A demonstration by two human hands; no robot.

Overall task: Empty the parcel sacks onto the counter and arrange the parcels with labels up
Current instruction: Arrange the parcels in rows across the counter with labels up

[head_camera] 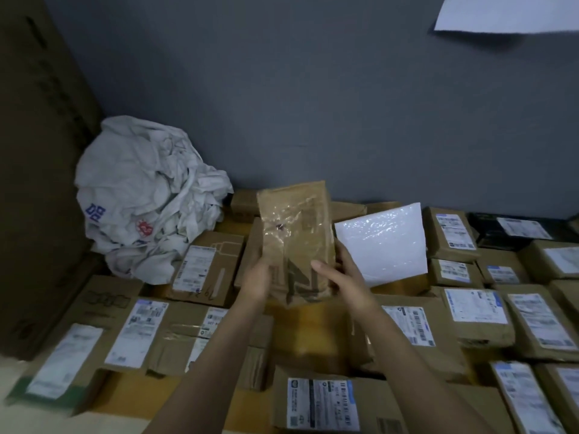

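At the far left a tall cardboard carton is standing against the wall, and just right of it a crumpled white sack is slumping in the corner, looking emptied. Near it, a labelled box is lying label up.

In the middle, the left hand is gripping the left edge of a brown parcel, which is being held upright above the spread of boxes. The right hand is clasping its lower right edge, thumb lying across the front face and fingers curling behind. No white label is showing on the face towards the camera (so the label is probably on the hidden side, needing a flip).

The parcel is looking flat, fairly stiff and light, since two hands at the lower edges are keeping it upright easily. Its glossy clear tape is likely making the front slick, so holding by the cardboard edges seems the safer grip.

Just right, a white bubble mailer is leaning blank side out. Further right, the rows of labelled parcels are lying labels up.
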